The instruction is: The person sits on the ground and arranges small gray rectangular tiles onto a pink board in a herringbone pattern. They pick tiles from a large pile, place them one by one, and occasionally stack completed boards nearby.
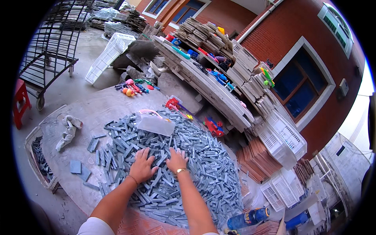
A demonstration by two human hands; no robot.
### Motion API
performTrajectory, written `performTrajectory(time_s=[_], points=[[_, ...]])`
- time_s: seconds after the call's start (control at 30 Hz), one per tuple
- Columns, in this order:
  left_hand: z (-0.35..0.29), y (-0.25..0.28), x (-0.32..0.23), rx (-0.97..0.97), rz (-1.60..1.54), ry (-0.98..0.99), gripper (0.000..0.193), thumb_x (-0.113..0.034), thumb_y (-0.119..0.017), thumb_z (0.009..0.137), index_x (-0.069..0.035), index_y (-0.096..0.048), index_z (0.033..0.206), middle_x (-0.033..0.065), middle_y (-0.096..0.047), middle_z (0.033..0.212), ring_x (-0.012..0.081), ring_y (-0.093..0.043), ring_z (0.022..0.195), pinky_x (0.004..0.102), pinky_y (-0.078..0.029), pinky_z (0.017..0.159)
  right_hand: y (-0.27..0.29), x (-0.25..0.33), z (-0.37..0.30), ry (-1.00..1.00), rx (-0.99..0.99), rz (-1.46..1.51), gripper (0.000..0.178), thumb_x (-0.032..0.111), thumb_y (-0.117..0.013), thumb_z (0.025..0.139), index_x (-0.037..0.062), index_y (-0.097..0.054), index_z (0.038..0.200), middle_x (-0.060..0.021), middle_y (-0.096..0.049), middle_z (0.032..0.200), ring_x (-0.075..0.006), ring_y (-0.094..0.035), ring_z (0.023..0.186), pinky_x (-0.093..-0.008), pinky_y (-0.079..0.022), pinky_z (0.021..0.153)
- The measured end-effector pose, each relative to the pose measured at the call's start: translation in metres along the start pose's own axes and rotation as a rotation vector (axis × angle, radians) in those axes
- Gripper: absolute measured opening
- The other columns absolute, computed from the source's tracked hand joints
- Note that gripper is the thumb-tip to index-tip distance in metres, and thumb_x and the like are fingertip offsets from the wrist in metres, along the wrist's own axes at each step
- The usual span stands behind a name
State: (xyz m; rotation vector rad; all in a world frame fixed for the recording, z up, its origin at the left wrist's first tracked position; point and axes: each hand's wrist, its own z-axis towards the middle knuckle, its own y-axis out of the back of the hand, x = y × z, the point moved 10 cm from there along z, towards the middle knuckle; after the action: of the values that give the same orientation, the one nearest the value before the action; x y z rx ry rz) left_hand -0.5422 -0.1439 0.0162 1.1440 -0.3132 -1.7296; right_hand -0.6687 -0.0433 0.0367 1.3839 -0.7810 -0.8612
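Observation:
A wide heap of small grey stone strips [211,166] covers much of the worktable [90,113]. Both my arms reach over it from the lower edge. My left hand [142,166] lies on the strips with its fingers spread. Just to its right, my right hand [177,160] rests on the heap too, fingers stretched out and apart. Neither hand grips a strip that I can see. Beyond them a translucent white plastic container with a pink handle [155,123] sits on top of the heap. Two flat grey square tiles [76,167] lie left of the heap.
Crumpled work gloves [68,131] lie at the table's left. Colourful toys [133,88] sit at its far edge. A blue bottle [247,218] lies at the lower right. White plastic crates [280,135] and stacked reddish tiles [258,158] stand right. A metal rack cart [49,55] is at far left.

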Motion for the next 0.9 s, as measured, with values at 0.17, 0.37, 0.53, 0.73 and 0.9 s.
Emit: performTrajectory(time_s=[0.17, 0.37, 0.53, 0.73, 0.9], points=[[0.0, 0.003, -0.002, -0.014, 0.003, -0.006, 0.046, -0.035, -0.067, 0.075, -0.005, -0.058, 0.109, 0.0242, -0.035, 0.137, 0.0402, -0.029, 0.128, 0.0498, -0.023, 0.108, -0.004, -0.026, 0.015, 0.323, -0.111, 0.169, 0.05, 0.042, -0.063, 0.081, 0.0252, -0.052, 0.127, -0.0137, -0.053, 0.129, -0.032, -0.05, 0.119, -0.0464, -0.039, 0.096], [0.0, 0.003, -0.003, -0.003, -0.027, 0.031, 0.045, -0.035, -0.068, 0.074, -0.006, -0.058, 0.107, 0.0232, -0.036, 0.137, 0.0392, -0.029, 0.129, 0.0503, -0.023, 0.108, 0.013, -0.046, 0.019, 0.153, -0.113, 0.217, 0.046, 0.037, -0.063, 0.08, 0.0245, -0.055, 0.124, -0.0219, -0.051, 0.127, -0.0374, -0.052, 0.114, -0.0426, -0.043, 0.094], [0.001, 0.005, -0.003, -0.003, -0.001, 0.02, 0.045, -0.035, -0.068, 0.074, -0.006, -0.058, 0.108, 0.0227, -0.036, 0.136, 0.039, -0.029, 0.129, 0.0499, -0.021, 0.109, 0.005, -0.033, 0.018, 0.093, -0.198, 0.104, 0.046, 0.035, -0.07, 0.073, 0.0232, -0.061, 0.116, -0.0244, -0.051, 0.125, -0.0384, -0.05, 0.115, -0.0419, -0.044, 0.094], [0.0, 0.001, -0.001, -0.01, 0.001, 0.019, 0.046, -0.035, -0.068, 0.074, -0.006, -0.059, 0.107, 0.0227, -0.036, 0.136, 0.0389, -0.03, 0.128, 0.0495, -0.021, 0.109, 0.017, -0.043, 0.001, 0.351, -0.195, 0.258, 0.035, 0.022, -0.07, 0.072, 0.0192, -0.066, 0.106, -0.0183, -0.056, 0.117, -0.0343, -0.055, 0.107, -0.0395, -0.046, 0.091], [0.001, 0.007, -0.002, -0.036, 0.006, 0.0, 0.046, -0.034, -0.068, 0.073, -0.005, -0.058, 0.107, 0.0227, -0.036, 0.135, 0.0388, -0.03, 0.128, 0.0492, -0.02, 0.109, 0.043, -0.042, -0.067, 0.468, -0.136, 0.296, 0.041, 0.023, -0.072, 0.072, 0.0177, -0.063, 0.112, -0.0166, -0.056, 0.122, -0.0328, -0.053, 0.112, -0.0393, -0.043, 0.095]])
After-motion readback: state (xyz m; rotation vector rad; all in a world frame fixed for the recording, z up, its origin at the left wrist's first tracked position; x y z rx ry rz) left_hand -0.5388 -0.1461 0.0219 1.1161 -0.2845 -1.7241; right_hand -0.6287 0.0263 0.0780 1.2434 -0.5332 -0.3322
